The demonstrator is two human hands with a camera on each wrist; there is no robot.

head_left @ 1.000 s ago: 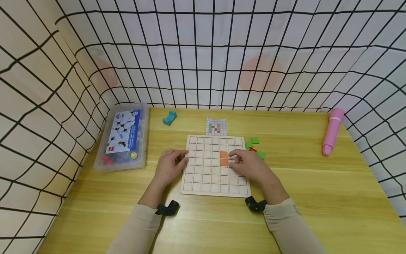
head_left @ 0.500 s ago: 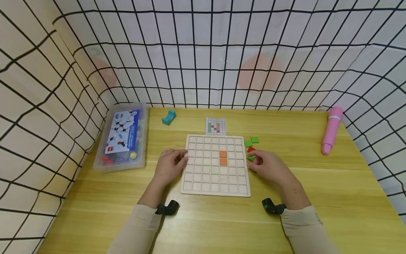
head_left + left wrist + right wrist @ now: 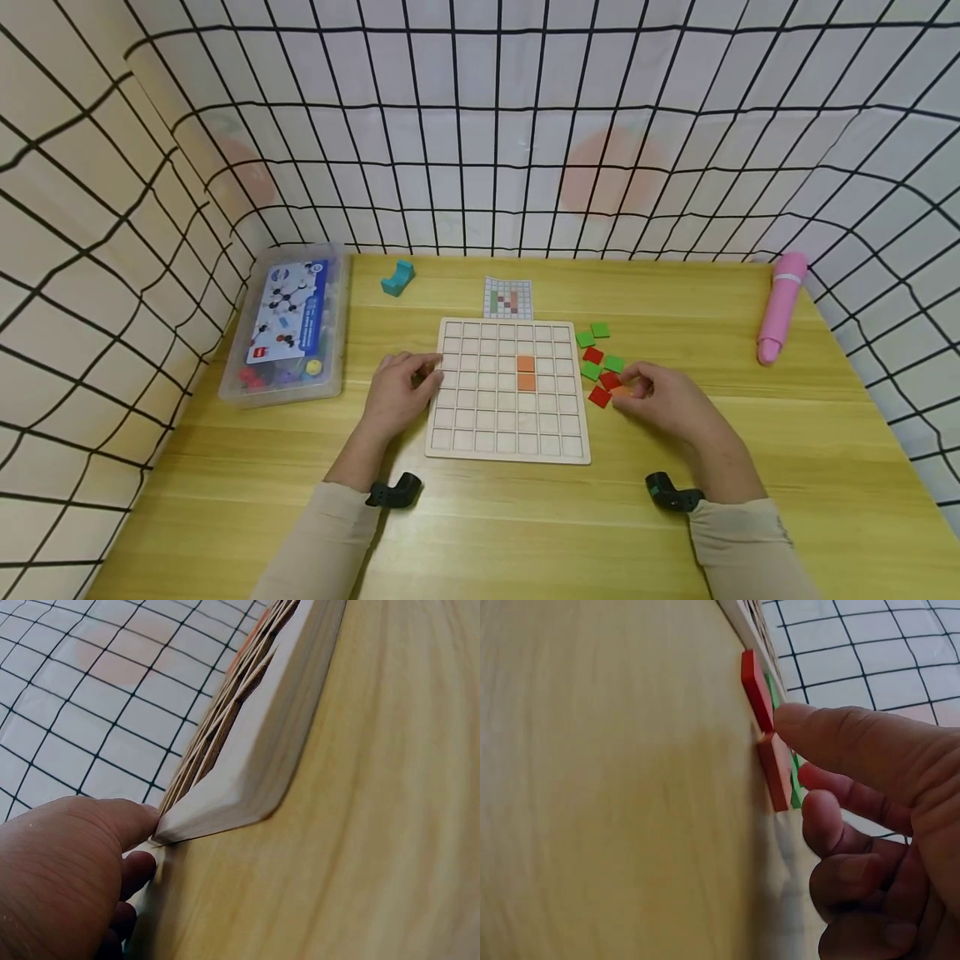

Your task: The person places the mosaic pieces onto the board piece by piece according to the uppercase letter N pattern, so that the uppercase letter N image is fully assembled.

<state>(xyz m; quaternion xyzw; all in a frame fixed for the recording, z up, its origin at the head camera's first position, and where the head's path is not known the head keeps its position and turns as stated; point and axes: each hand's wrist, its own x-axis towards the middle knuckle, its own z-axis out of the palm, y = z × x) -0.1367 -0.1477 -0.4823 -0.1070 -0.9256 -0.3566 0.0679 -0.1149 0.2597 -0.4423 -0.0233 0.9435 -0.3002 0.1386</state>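
A pale wooden grid board (image 3: 507,433) lies on the table, with two orange square tiles (image 3: 526,364) in neighbouring cells. My left hand (image 3: 397,392) rests at the board's left edge, thumb and forefinger tips against it. In the left wrist view the left thumb (image 3: 135,821) meets the board's corner (image 3: 225,802). Right of the board, my right hand (image 3: 667,404) is low over the loose tiles, thumb and forefinger spread around an orange tile (image 3: 621,392). That tile (image 3: 775,772) lies beside a red tile (image 3: 757,688) in the right wrist view. Several green tiles (image 3: 613,363) and red tiles (image 3: 599,397) lie close by.
A small pattern card (image 3: 508,298) lies behind the board. At the left stands a clear plastic box (image 3: 281,325) with a molecule-printed label. A teal curved block (image 3: 398,278) and a pink pen-shaped object (image 3: 782,308) lie farther back. Black wire mesh (image 3: 480,167) encloses the table.
My right hand has moved right, from beside the orange tiles on the board to the loose tiles, uncovering red and green ones. My left hand has stayed at the board's edge.
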